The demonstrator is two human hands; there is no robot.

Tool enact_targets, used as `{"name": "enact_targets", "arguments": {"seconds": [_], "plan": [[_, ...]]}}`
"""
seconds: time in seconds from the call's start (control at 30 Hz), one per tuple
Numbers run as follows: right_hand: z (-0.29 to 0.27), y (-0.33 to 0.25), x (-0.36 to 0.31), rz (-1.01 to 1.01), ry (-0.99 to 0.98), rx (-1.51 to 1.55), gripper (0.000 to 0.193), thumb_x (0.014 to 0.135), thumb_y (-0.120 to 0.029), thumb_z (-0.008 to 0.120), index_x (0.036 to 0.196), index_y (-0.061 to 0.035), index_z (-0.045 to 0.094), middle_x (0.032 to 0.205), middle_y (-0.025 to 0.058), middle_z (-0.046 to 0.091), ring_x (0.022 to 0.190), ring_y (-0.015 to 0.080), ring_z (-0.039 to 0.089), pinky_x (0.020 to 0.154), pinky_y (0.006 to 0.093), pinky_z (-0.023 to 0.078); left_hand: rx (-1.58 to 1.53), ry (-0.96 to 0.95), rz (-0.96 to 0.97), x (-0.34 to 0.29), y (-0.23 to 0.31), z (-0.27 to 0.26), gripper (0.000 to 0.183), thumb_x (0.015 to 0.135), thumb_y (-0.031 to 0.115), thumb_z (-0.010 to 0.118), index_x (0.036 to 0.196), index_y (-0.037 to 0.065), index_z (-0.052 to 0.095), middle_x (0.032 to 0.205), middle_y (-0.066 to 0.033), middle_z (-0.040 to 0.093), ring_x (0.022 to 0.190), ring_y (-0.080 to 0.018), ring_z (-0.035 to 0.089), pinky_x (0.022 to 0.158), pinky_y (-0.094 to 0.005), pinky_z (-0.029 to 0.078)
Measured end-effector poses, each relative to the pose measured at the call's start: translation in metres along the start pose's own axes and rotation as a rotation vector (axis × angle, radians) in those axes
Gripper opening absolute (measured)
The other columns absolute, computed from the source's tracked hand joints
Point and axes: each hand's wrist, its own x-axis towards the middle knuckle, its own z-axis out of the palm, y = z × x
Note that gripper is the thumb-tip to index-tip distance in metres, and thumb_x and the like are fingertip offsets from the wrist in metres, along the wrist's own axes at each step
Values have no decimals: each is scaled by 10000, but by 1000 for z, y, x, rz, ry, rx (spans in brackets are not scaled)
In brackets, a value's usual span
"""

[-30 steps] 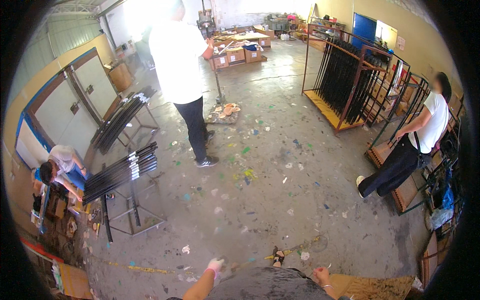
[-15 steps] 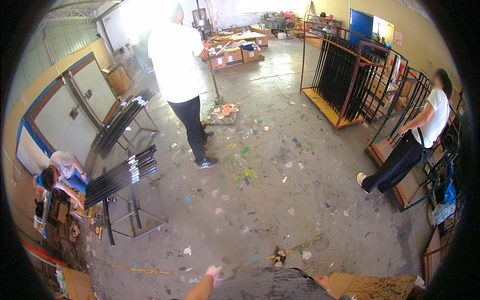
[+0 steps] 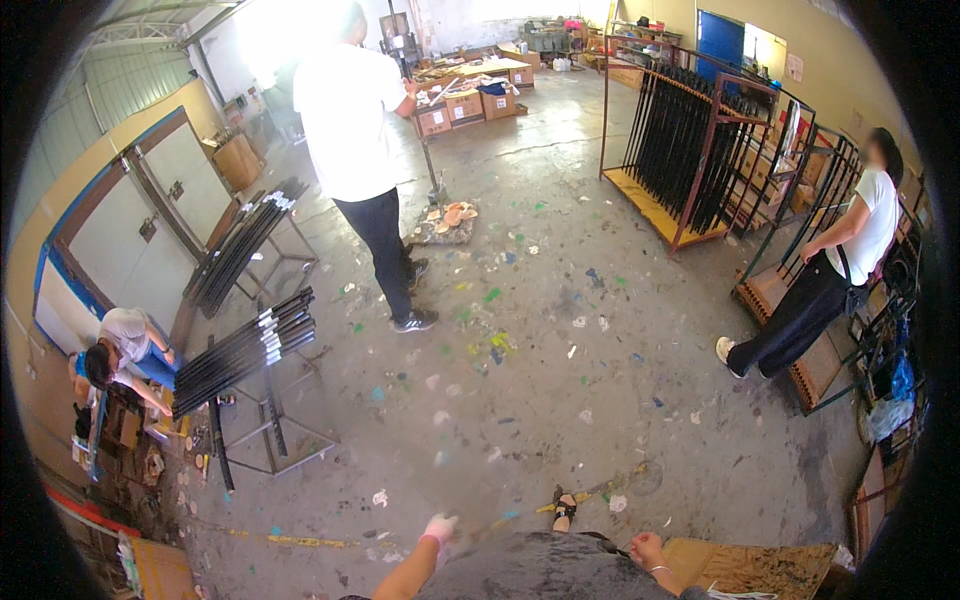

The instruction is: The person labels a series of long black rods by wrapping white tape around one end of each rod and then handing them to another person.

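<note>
My left hand [image 3: 438,529], in a pale glove with a pinkish cuff, hangs low in front of the grey-black cloth [image 3: 535,567] over my body. Its fingers look loosely curled, and nothing shows in them. On the other side of that cloth is my right hand [image 3: 647,548], bare, with a light band at the wrist. Those fingers are bent inward and no object can be seen in them. Nearest to it lies a stained brown cardboard sheet [image 3: 750,562], with thin white strips [image 3: 740,594] at its lower edge. My sandalled foot [image 3: 564,510] shows between the hands.
A person in white [image 3: 350,120] stands ahead, another [image 3: 850,240] stands by racks at right, and a third [image 3: 130,345] bends at left. Black tubes [image 3: 245,355] lie on metal stands. A wheeled-looking rack [image 3: 690,150] holds black rods. Scraps litter the floor [image 3: 520,400].
My left hand has risen slightly and moved a little right. My right hand has come further into view, up from behind the cloth. The person at right has shifted their arm slightly.
</note>
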Motion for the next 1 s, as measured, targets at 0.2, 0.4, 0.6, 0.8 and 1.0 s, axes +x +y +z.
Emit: {"name": "enact_targets", "arguments": {"seconds": [0.2, 0.4, 0.6, 0.8, 1.0], "plan": [[0, -30, -35, 44, -59, 56, 123, 764, -24, 642, 841, -25, 545, 639, 66, 563, 507, 162, 552, 443, 296, 473, 153, -5, 1, 13, -18, -14, 445, 870, 214, 550, 1233, -20, 443, 906, -179, 632, 755, -300, 650, 628, -411, 518], [0, -17, -40, 118, -22, 132, 112, 757, -41, 639, 823, -14, 552, 648, 71, 571, 519, 167, 560, 469, 300, 483, -147, 2, -138, -1, -22, -8, 293, 886, 143, 544, 1092, -48, 463, 826, -178, 575, 738, -335, 609, 652, -470, 536], [6, -13, -44, 100, -8, 69, 106, 765, -113, 628, 734, -17, 596, 594, 64, 578, 500, 160, 562, 456, 295, 439, -96, 34, -125, -19, -6, -11, 304, 877, 132, 534, 1105, -55, 459, 880, -191, 588, 764, -330, 617, 661, -480, 537], [10, 22, -17, 43, 10, 89, 102, 765, -101, 621, 778, -1, 607, 620, 81, 605, 523, 170, 596, 469, 301, 461, 144, -37, 14, 6, -5, -14, 313, 856, 187, 554, 1052, -49, 495, 833, -171, 626, 692, -284, 638, 577, -399, 521], [12, 8, -30, 61, 21, 71, 93, 772, -83, 591, 790, 7, 609, 625, 88, 612, 521, 173, 604, 471, 303, 476, 53, -4, -27, -22, 29, 0, 310, 860, 198, 545, 1030, -60, 523, 824, -170, 635, 677, -263, 640, 571, -363, 526]]}}
